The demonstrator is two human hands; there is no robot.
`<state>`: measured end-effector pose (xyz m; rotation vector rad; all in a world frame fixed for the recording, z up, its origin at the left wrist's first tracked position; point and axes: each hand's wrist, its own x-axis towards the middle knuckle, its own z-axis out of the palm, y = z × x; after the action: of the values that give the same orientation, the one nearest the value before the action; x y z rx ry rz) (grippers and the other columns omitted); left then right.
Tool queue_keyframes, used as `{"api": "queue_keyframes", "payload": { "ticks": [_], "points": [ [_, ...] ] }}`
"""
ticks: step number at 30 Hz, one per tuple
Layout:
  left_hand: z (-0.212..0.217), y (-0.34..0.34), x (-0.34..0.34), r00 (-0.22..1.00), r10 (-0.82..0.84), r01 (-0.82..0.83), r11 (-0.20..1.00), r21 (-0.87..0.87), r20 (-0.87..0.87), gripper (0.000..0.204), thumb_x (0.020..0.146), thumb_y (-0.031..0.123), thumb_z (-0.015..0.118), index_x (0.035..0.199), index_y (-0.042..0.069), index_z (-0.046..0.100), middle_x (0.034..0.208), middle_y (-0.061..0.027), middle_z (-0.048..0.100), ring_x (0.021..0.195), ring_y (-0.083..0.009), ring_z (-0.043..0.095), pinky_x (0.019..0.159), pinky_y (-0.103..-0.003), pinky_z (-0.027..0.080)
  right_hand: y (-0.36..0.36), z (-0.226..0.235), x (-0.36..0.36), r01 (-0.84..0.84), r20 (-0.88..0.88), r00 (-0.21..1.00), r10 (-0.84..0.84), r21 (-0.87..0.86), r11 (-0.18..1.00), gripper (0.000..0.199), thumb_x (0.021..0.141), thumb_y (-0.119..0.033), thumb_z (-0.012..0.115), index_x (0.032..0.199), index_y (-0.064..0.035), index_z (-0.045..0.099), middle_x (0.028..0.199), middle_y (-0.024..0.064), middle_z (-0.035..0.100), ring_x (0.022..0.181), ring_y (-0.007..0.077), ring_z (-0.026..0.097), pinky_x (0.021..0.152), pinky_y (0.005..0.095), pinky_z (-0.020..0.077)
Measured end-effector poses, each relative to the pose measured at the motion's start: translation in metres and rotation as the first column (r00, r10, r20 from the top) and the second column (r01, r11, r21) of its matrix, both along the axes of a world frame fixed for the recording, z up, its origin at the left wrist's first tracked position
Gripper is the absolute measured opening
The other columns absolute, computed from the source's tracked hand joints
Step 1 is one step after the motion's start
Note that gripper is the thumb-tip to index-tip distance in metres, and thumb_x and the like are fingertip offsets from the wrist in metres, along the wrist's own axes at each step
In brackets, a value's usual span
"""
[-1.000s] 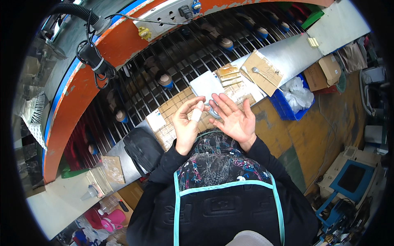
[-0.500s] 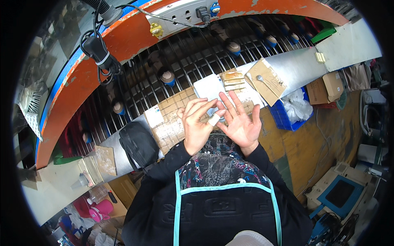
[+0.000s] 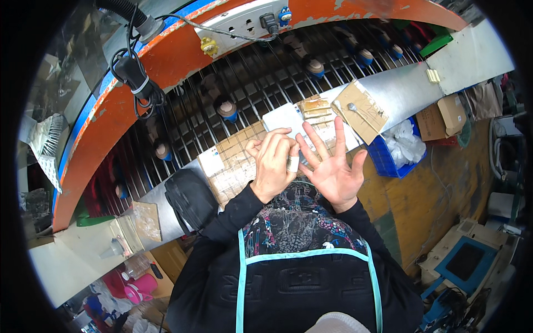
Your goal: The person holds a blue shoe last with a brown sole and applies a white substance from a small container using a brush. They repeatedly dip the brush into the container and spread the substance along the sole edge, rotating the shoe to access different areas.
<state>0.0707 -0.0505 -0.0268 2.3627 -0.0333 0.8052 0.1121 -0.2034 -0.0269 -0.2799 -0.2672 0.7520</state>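
Note:
My left hand point(image 3: 272, 167) is raised over the bench with its back to me and its fingers bent together. A small white band point(image 3: 292, 164), like tape, shows at its thumb side. Whether the band is wrapped on a digit or pinched, I cannot tell. Close beside it on the right, my right hand point(image 3: 335, 176) faces palm up, fingers spread and nothing in it. Beneath the hands lies a cardboard sheet point(image 3: 236, 143) with a grid of lines. A white pad or box point(image 3: 280, 117) sits just beyond them.
A cardboard piece point(image 3: 363, 114) with a swab-like stick point(image 3: 358, 111) lies to the right, above a blue bin point(image 3: 383, 158) holding clear plastic. On the left is a black pouch point(image 3: 191, 200). Metal rods point(image 3: 261, 83) carrying blue-tipped parts run behind, under an orange curved frame point(image 3: 83, 150).
Both hands have moved slightly right. The right hand has spread its fingers wider, and the left hand's fingers are drawn in more. The view has shifted a little.

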Motion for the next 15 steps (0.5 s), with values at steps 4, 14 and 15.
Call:
{"api": "queue_keyframes", "payload": {
  "ticks": [4,14,15],
  "points": [
    [0.007,-0.002,-0.009,0.971,-0.235,0.233,0.971,0.05,0.043,0.01,0.079,0.011,0.066,0.084,0.012,0.057,0.089,-0.0007,0.06,0.106,-0.0218,0.059,0.083,-0.044,0.024,0.0,-0.001,0.006,0.02,-0.244,0.968,0.06,0.311,0.95,0.075,0.088,-0.068,0.044,0.151,-0.0421,0.01,0.159,0.0187,0.003,0.147,0.0333,0.01,0.113,0.0573,0.0184],
    [0.021,0.005,-0.015,0.996,0.084,-0.084,0.996,-0.015,-0.013,0.018,0.076,0.017,0.076,0.094,0.016,0.074,0.088,0.0022,0.071,0.108,-0.0204,0.058,0.088,-0.042,0.026,0.006,0.005,-0.008,0.064,-0.274,0.962,-0.017,0.163,0.985,0.075,0.088,-0.069,0.043,0.151,-0.0423,0.011,0.158,0.021,0.006,0.145,0.0372,0.012,0.114,0.058,0.0149],
    [0.02,0.004,-0.015,0.996,0.091,-0.091,0.996,0.017,0.0,0.018,0.076,0.017,0.076,0.094,0.016,0.074,0.088,0.0027,0.071,0.107,-0.0201,0.058,0.088,-0.042,0.026,0.006,0.006,-0.01,0.082,-0.213,0.975,-0.062,0.089,0.993,0.076,0.088,-0.069,0.043,0.151,-0.0425,0.009,0.158,0.0211,0.006,0.145,0.0379,0.012,0.115,0.0572,0.014]
  ]
}}
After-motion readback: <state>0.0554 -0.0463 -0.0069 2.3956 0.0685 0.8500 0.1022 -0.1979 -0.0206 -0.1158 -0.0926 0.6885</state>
